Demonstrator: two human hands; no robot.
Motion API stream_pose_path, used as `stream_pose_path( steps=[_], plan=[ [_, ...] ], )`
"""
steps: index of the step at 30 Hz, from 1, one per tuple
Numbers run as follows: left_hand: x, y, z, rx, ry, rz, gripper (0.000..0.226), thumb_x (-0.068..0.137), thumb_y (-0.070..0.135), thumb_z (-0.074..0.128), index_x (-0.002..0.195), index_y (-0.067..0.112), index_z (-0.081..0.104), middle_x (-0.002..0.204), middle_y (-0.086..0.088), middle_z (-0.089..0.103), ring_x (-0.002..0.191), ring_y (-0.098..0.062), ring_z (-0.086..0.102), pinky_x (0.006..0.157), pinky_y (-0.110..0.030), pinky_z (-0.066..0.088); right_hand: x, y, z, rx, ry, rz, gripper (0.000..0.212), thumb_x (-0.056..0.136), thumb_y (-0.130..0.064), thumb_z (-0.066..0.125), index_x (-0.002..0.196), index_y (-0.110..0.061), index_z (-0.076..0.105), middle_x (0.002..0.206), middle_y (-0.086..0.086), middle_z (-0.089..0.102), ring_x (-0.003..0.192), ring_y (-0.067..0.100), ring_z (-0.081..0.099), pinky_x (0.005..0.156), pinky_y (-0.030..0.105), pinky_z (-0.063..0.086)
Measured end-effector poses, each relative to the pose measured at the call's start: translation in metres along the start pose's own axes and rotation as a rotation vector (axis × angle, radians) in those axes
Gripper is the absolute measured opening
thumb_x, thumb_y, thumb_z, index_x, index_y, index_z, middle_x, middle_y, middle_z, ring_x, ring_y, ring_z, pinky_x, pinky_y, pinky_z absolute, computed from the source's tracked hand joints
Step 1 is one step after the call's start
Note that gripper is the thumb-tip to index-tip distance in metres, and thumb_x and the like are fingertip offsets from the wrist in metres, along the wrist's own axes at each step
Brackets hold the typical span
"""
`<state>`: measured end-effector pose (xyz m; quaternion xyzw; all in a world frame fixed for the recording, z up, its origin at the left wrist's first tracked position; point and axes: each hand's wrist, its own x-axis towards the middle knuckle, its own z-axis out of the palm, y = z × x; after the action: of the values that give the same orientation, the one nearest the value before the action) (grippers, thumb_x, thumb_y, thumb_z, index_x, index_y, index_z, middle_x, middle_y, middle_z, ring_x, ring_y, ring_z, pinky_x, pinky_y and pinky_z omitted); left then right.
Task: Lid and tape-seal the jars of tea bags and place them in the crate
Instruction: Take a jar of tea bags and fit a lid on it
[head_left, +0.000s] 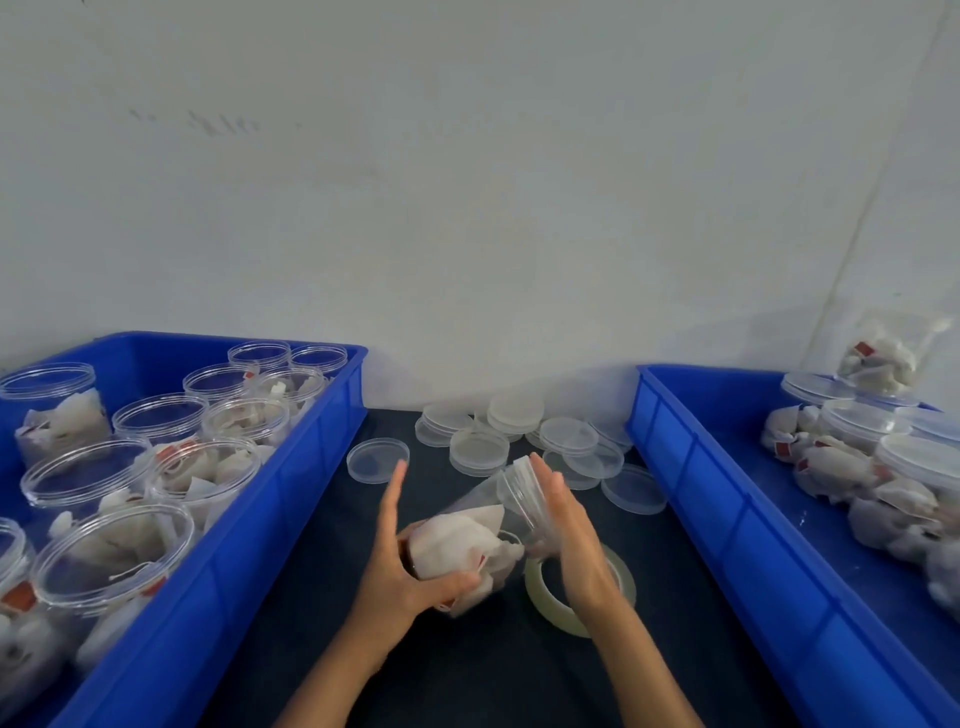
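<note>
A clear plastic jar of white tea bags (470, 540) held tilted above the dark desk (467, 675), between two blue plastic crates.

The left hand (400, 566) supports the jar's base end, thumb curled under it and fingers pointing up along its side, so the grip is on the jar. The right hand (566, 530) lies flat, fingers straight, against a clear round lid (519, 493) seated on the jar's mouth; this grip is wide and pressing. A roll of translucent tape (582, 592) lies on the desk just below the right hand. Loose clear lids (498, 431) are scattered on the desk near the pale wall (467, 182). The left crate (249, 545) holds open, unlidded jars of tea bags (171, 467); the right crate (727, 493) holds lidded jars (883, 447).
</note>
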<state>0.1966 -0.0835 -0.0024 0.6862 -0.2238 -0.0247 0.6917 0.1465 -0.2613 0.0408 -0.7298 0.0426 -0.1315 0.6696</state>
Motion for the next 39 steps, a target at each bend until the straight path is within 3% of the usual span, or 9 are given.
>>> stream_pose_path(
  steps=[3,7,11,19,22,29,32,36,39],
  plan=[
    [-0.001,0.002,0.001,-0.111,0.060,-0.068,0.133,0.033,0.042,0.094,0.135,0.068,0.013,0.111,0.013,0.065,0.103,-0.006,0.065,0.073,-0.024,0.055,-0.001,0.001,0.000,-0.091,-0.044,-0.051,0.085,0.068,-0.085,0.042,0.144,-0.050,0.027,0.154,-0.020,0.025,0.144,0.006,0.019,0.117,0.049,0.022],
    [0.000,0.003,0.011,-0.451,0.184,-0.150,0.126,0.051,0.027,0.088,0.149,0.047,0.012,0.134,-0.006,0.055,0.108,-0.019,0.065,0.087,-0.036,0.050,-0.001,0.005,0.013,0.022,-0.044,-0.076,0.080,0.073,-0.078,0.050,0.144,-0.045,0.034,0.149,-0.014,0.036,0.136,0.006,0.036,0.114,0.042,0.032],
    [-0.001,0.007,0.018,-0.480,0.189,-0.124,0.098,0.066,0.054,0.076,0.147,0.045,0.023,0.133,-0.007,0.059,0.117,-0.026,0.061,0.105,-0.052,0.041,-0.002,0.008,0.025,0.061,-0.065,-0.153,0.066,0.081,-0.062,0.052,0.142,-0.055,0.026,0.139,-0.026,0.035,0.129,-0.010,0.036,0.102,0.021,0.039],
    [0.004,0.019,-0.003,-0.405,0.055,-0.409,0.061,0.069,0.065,0.058,0.109,0.022,0.070,0.083,-0.009,0.072,0.062,-0.018,0.066,0.050,-0.027,0.043,-0.010,-0.011,0.013,-0.178,-0.195,-0.410,0.063,0.089,-0.052,0.052,0.146,-0.047,0.027,0.138,-0.015,0.037,0.131,-0.001,0.035,0.098,0.003,0.029],
    [0.006,0.024,-0.010,-0.392,-0.031,-0.503,0.051,0.065,0.068,0.059,0.086,0.025,0.077,0.083,-0.013,0.071,0.062,-0.022,0.065,0.048,-0.025,0.042,-0.008,-0.009,0.011,-0.259,-0.205,-0.500,0.062,0.090,-0.049,0.049,0.147,-0.042,0.028,0.142,-0.012,0.034,0.135,0.008,0.034,0.103,0.010,0.030],
    [0.002,0.031,-0.007,-0.281,0.026,-0.502,0.063,0.063,0.069,0.059,0.103,0.022,0.071,0.090,-0.015,0.073,0.064,-0.022,0.067,0.044,-0.025,0.043,-0.007,0.001,0.015,-0.232,-0.118,-0.529,0.057,0.087,-0.039,0.045,0.144,-0.033,0.039,0.142,-0.002,0.041,0.134,0.020,0.039,0.106,0.028,0.037],
    [-0.002,0.029,0.007,-0.278,0.157,-0.366,0.067,0.069,0.063,0.062,0.126,0.029,0.056,0.104,-0.011,0.072,0.076,-0.020,0.070,0.048,-0.026,0.048,-0.004,-0.001,0.014,-0.195,-0.079,-0.504,0.052,0.087,-0.042,0.042,0.139,-0.039,0.043,0.135,-0.014,0.048,0.131,0.011,0.042,0.102,0.018,0.036],
    [-0.005,0.027,0.018,-0.183,0.278,-0.074,0.080,0.067,0.054,0.077,0.136,0.054,0.037,0.126,0.019,0.057,0.103,0.006,0.061,0.075,-0.015,0.051,-0.001,0.000,0.017,0.058,-0.045,-0.204,0.055,0.091,-0.059,0.042,0.142,-0.038,0.040,0.146,-0.008,0.043,0.135,0.018,0.041,0.104,0.055,0.041],
    [-0.004,0.026,0.014,-0.148,0.261,-0.009,0.086,0.063,0.056,0.079,0.137,0.057,0.035,0.126,0.029,0.051,0.109,0.008,0.056,0.080,-0.008,0.049,0.000,-0.001,0.020,0.116,-0.019,-0.122,0.057,0.091,-0.059,0.043,0.142,-0.034,0.041,0.147,-0.003,0.045,0.134,0.022,0.044,0.105,0.058,0.039]
  ],
)
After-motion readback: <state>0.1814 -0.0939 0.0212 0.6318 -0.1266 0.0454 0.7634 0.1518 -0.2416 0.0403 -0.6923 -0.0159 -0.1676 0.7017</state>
